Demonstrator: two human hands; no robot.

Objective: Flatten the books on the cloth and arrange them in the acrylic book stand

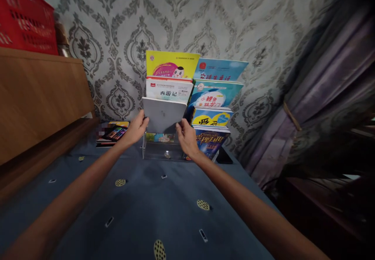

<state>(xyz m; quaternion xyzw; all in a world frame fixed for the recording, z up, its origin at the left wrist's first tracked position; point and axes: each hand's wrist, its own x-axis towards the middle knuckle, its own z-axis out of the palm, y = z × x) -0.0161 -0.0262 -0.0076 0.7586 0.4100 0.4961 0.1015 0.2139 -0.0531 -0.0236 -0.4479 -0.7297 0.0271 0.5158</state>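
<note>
A grey book (163, 114) is held upright in front of a clear tiered book stand (159, 150) against the wall. My left hand (136, 129) grips the book's lower left edge, fingers closed on it. Gripping its lower right edge is my right hand (186, 137). Behind it the rack holds a white book with Chinese characters (169, 89) and a yellow book (171, 63). Blue and yellow children's books (212, 96) fill the rack's right column.
The rack stands on a blue patterned cloth (152, 209) covering the surface. A small stack of books (113, 133) lies at the left near a wooden cabinet (38, 96) topped by a red crate (26, 18). Purple curtains (325, 96) hang at the right.
</note>
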